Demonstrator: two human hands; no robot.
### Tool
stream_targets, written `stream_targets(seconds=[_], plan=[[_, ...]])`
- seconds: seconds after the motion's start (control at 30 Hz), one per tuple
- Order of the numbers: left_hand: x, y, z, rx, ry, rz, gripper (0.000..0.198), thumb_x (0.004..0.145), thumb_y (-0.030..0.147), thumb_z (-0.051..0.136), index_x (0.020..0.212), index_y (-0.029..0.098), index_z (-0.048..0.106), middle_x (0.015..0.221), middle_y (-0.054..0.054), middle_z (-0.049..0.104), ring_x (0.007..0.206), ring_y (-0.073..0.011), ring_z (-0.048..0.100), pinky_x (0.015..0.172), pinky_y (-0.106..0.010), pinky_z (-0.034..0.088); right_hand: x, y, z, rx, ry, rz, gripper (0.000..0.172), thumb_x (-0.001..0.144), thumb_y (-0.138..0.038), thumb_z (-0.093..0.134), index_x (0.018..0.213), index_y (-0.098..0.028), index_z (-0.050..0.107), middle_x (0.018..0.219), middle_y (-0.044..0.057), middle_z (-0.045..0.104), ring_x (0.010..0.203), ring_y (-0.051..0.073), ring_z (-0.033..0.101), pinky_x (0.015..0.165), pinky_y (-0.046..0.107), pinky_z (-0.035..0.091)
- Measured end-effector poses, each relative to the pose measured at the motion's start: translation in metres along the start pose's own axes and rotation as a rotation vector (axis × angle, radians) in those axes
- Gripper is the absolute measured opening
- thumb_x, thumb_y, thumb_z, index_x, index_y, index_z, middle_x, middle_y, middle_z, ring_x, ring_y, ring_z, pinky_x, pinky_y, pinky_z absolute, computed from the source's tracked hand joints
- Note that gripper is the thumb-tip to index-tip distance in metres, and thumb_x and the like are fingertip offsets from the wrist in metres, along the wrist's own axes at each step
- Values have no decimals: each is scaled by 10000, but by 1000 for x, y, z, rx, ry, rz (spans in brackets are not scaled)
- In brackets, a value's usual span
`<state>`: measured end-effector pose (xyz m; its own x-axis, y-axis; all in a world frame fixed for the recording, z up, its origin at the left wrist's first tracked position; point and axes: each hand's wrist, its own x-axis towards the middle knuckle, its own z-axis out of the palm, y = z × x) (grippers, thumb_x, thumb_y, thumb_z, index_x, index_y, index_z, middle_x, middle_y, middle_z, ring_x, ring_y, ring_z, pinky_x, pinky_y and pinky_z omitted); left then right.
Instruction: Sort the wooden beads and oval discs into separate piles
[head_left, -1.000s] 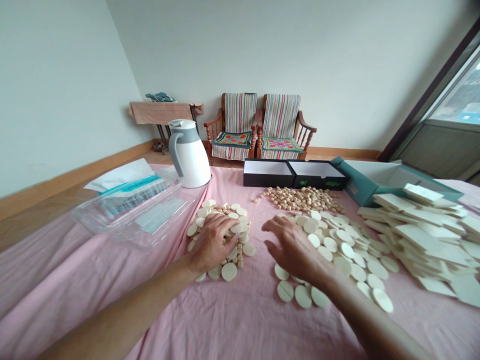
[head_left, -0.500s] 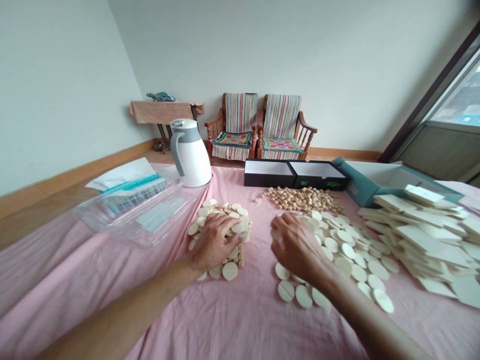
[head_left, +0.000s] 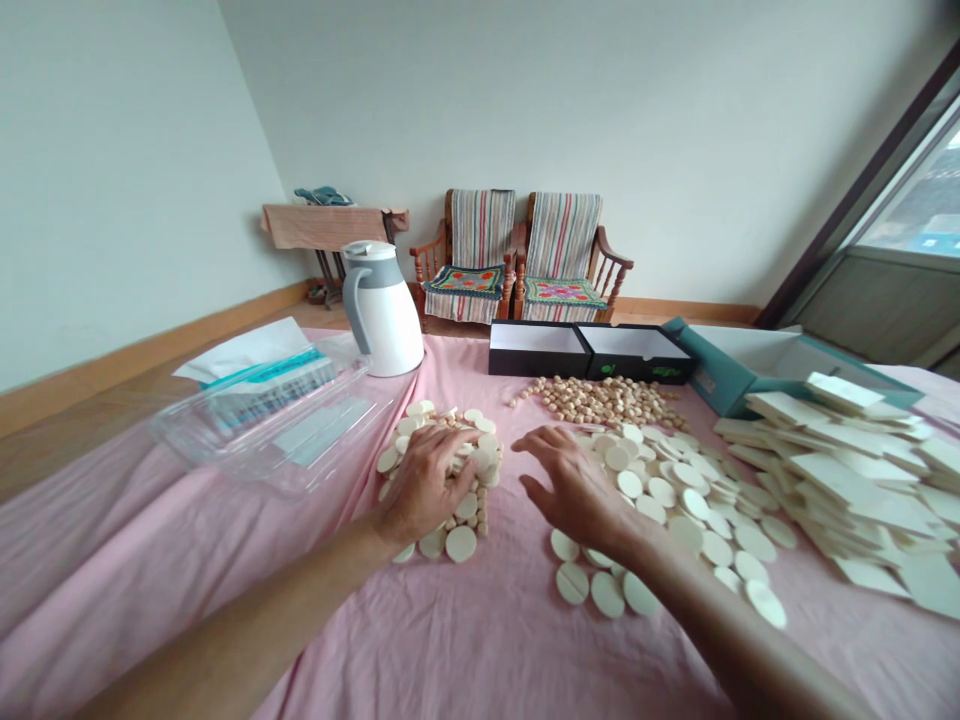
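Observation:
My left hand (head_left: 429, 482) rests on a heap of pale round wooden discs (head_left: 460, 544) mixed with small wooden beads (head_left: 471, 508). Its thumb and fingers are apart, with discs showing between them, and the palm hides part of the heap. Across a gap of cloth, my right hand (head_left: 574, 485) hovers at the left edge of a larger spread of wooden discs (head_left: 718, 546). The thumb and fingers of this hand are stretched leftward and apart, and nothing shows between them.
Behind the discs lie many loose beads (head_left: 600, 400), before a black two-part box (head_left: 538, 350). A teal box (head_left: 720, 380) and piled square wooden pieces (head_left: 847, 450) stand right. A white jug (head_left: 394, 320) and clear plastic packaging (head_left: 300, 460) are left, on pink cloth (head_left: 480, 640).
My right hand has shifted left, off the discs, and its curled fingers have straightened and spread. My left hand stays on its heap, with small finger movement.

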<state>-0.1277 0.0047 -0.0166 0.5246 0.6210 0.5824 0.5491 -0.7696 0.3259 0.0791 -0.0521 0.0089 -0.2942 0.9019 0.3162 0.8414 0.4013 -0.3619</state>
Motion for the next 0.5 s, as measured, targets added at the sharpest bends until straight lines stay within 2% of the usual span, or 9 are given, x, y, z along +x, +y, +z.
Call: stream_targets(seconds=[0.13, 0.27, 0.37, 0.5], plan=[[-1, -8, 2, -21, 82, -51, 314, 875, 108, 393, 1133, 191, 551, 1133, -62, 628, 1129, -206, 525, 987, -390, 390, 20, -14, 18, 18, -59, -97, 344, 800, -185, 585, 1143, -170, 552, 1092, 91, 587, 1033, 219, 476, 880, 366, 402], [-1, -12, 3, -24, 92, -58, 318, 866, 80, 381, 1098, 200, 563, 1104, -45, 637, 1100, -194, 537, 973, -380, 396, 30, -19, 31, -1, -52, -106, 271, 806, -157, 570, 1076, -174, 586, 1017, 82, 603, 975, 205, 485, 847, 355, 403], [-1, -11, 2, -9, 74, -51, 258, 859, 105, 427, 1044, 198, 580, 1069, -45, 647, 1075, -202, 548, 958, -385, 402, 25, -12, 25, 34, 26, -94, 249, 801, -91, 523, 1016, -182, 611, 960, 69, 609, 924, 188, 499, 828, 332, 406], [-2, -10, 4, -20, 41, -37, 207, 824, 111, 482, 971, 193, 602, 1004, -46, 658, 1038, -209, 562, 958, -397, 401, 9, 8, 1, 43, 121, 3, 201, 799, -60, 474, 858, -179, 625, 846, 46, 611, 810, 161, 523, 774, 299, 415]])
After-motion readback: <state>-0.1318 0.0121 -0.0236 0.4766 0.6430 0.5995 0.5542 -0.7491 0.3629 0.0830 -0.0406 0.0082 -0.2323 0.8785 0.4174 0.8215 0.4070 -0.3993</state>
